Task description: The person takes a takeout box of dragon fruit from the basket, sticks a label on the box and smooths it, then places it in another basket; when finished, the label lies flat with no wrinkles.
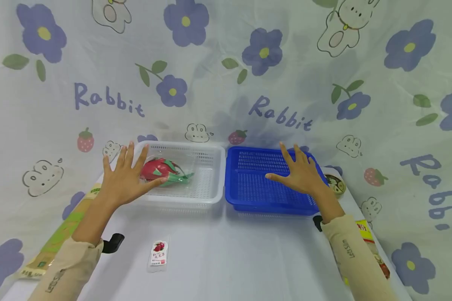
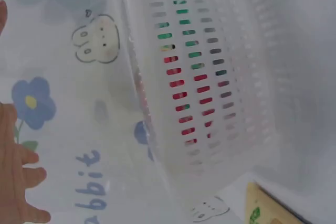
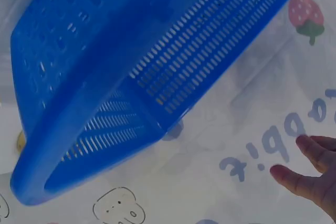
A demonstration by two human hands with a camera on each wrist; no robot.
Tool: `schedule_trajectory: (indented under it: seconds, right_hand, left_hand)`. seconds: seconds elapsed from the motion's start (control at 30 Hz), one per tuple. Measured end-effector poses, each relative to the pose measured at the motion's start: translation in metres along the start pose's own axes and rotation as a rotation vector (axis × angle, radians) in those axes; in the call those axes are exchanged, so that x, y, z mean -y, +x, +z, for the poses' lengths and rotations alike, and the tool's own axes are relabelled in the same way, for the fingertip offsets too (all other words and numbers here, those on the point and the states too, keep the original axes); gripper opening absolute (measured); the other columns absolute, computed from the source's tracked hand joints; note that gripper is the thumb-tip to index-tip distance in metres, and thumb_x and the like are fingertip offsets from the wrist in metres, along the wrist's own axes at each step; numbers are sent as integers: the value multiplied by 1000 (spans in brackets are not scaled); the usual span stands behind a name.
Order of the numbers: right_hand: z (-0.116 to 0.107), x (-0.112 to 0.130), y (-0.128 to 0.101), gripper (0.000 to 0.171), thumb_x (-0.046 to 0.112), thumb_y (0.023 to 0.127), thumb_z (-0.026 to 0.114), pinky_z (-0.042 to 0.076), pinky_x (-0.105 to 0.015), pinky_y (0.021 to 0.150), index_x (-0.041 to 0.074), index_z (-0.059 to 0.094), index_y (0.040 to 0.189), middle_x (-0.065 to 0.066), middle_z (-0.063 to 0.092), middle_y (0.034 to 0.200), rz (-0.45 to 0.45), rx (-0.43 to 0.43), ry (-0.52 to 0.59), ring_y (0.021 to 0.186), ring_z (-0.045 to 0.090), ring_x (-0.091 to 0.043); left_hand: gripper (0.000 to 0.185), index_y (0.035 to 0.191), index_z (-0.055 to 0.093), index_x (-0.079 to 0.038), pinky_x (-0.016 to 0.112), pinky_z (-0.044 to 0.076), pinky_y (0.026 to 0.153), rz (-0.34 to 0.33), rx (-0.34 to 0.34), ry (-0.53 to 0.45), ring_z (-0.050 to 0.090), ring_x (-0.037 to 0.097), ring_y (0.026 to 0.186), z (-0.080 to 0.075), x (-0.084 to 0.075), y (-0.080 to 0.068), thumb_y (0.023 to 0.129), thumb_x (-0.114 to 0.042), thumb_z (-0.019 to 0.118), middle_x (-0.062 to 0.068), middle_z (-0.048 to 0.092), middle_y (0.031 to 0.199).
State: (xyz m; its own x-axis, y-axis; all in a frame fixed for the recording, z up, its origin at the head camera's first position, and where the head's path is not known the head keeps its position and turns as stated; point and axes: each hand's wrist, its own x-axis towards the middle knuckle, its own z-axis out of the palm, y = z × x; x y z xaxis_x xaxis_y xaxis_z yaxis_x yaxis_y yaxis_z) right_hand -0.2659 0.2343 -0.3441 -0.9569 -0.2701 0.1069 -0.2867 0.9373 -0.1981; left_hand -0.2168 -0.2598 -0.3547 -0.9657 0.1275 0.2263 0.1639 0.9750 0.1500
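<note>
Head view. The left grip (image 1: 123, 180) is spread wide, fingers extended, with hold of nothing; it stands over the left end of the white basket (image 1: 196, 200). In that basket lies a dragon fruit (image 1: 159, 168) in clear film (image 1: 184, 157), partly covered by the left thumb. The right grip (image 1: 303, 173) is likewise splayed and unladen above the right side of the blue basket (image 1: 245, 205); no contents are seen in its uncovered part. Hazards, as judged: slick film could let the fruit slip from a light hold; the black wrist fitting (image 1: 113, 243) could catch a rim and shift a basket. The round tin (image 1: 336, 184), just beside the blue basket, could be knocked by the right wrist. The yellow packet (image 1: 367, 238), partly under the right sleeve (image 1: 350, 251), could be dragged along the table (image 1: 196, 251).

Left wrist view. Red and green show through the slots, confirming the fruit inside the white basket. Visible fingers are clear of the wall. Loose film could snag on these slots.

Right wrist view. Fingertips stand apart from the blue basket, holding nothing. Uneven pressure on its rim could tip or slide it, if it is as light as it appears.
</note>
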Motion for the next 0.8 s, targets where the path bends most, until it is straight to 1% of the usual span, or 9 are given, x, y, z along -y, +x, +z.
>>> schedule_trajectory:
  seconds: [0.1,0.13,0.2,0.27,0.37,0.43,0.57,0.7,0.8]
  right_hand:
    - [7,3,0,111,81,82,52,23,-75,107,30,-9,159,-33,20,156,-1,-7,10,139,27,-55]
    - [9,4,0,111,80,82,53,27,-74,105,30,-8,159,-33,24,153,-1,-5,16,137,31,-53]
    - [13,6,0,111,80,81,53,35,-72,100,30,-7,160,-33,30,148,0,0,20,130,38,-51]
    - [16,8,0,111,80,81,53,39,-70,96,30,-7,160,-34,33,146,-5,15,23,126,40,-49]
    - [20,10,1,111,81,81,52,40,-70,96,29,-7,160,-35,34,145,-8,31,24,126,42,-51]
    - [22,11,2,112,81,81,52,38,-72,98,29,-7,160,-35,33,146,-10,40,22,129,40,-53]
    - [25,13,5,112,82,81,51,34,-75,100,28,-8,159,-37,31,148,-8,57,22,131,37,-57]
    - [30,15,8,112,81,81,51,31,-75,103,26,-6,160,-37,31,148,-7,67,27,132,36,-55]
    - [33,17,11,112,82,81,51,32,-74,103,26,-6,160,-36,32,147,-9,70,23,131,37,-54]
  left_hand:
    - [112,160,-4,-22,77,-10,108,-21,-14,4,8,51,148,6,5,-7,82,-81,49,31,5,161]
    - [113,161,-3,-21,78,-6,108,-26,-19,7,13,52,145,8,7,-9,82,-81,50,33,10,159]
    - [114,161,-1,-17,79,2,107,-35,-23,12,20,53,140,14,10,-13,81,-82,50,35,19,154]
    - [116,161,1,-14,78,10,104,-44,-28,15,26,54,134,19,13,-17,81,-82,51,36,26,149]
    - [117,160,3,-10,75,17,101,-61,-22,17,30,55,130,25,18,-23,81,-81,51,38,30,144]
    - [118,160,3,-8,74,21,100,-73,-20,18,32,55,128,27,21,-26,81,-81,51,38,31,143]
    - [119,159,3,-6,73,24,99,-98,-12,20,33,56,126,30,28,-31,81,-82,50,39,32,142]
    - [119,159,3,-5,72,26,97,-121,0,24,33,57,124,32,34,-36,81,-82,49,39,33,141]
    - [118,159,3,-6,73,26,96,-139,11,27,34,58,124,34,39,-40,82,-83,47,39,33,141]
